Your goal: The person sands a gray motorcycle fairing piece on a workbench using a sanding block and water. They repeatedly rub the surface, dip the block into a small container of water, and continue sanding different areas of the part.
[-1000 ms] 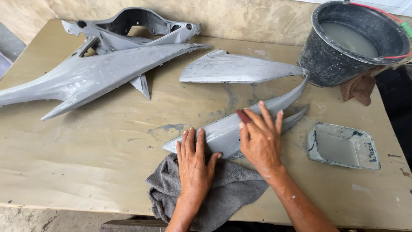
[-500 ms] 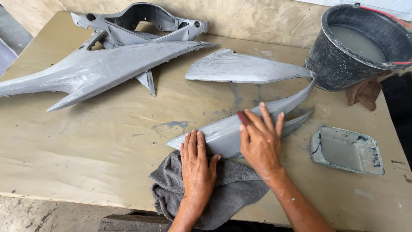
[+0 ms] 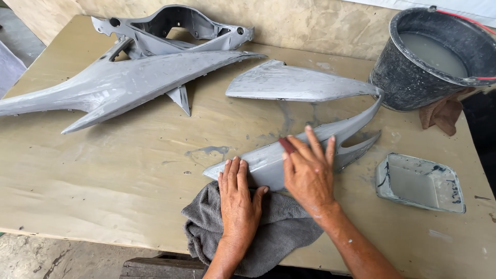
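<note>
Here the grey curved panel (image 3: 289,155) lay near the front edge of the wooden table (image 3: 103,175), its near end resting on a grey cloth (image 3: 274,232) that hung partly over that edge. The left hand (image 3: 238,199) lay flat with fingers close together, pinning the panel's near tip against the cloth. The right hand (image 3: 308,173) pressed on the panel's middle with fingers spread, holding a small reddish-brown piece (image 3: 287,145), probably abrasive paper, though the view was too small to be sure.

Long axis ran from lower left to upper right; the blunt tip pointed toward the person's left, the forked tail (image 3: 361,139) toward the dark bucket (image 3: 439,57).

Risks, as judged: the panel looked wet and slick, so a hard stroke could skid it off the cloth. The overhanging cloth could drag toward the edge. The thin forked tail might flex or crack under uneven pressure. The shallow tray (image 3: 418,182) sat near the right forearm and could be knocked.
</note>
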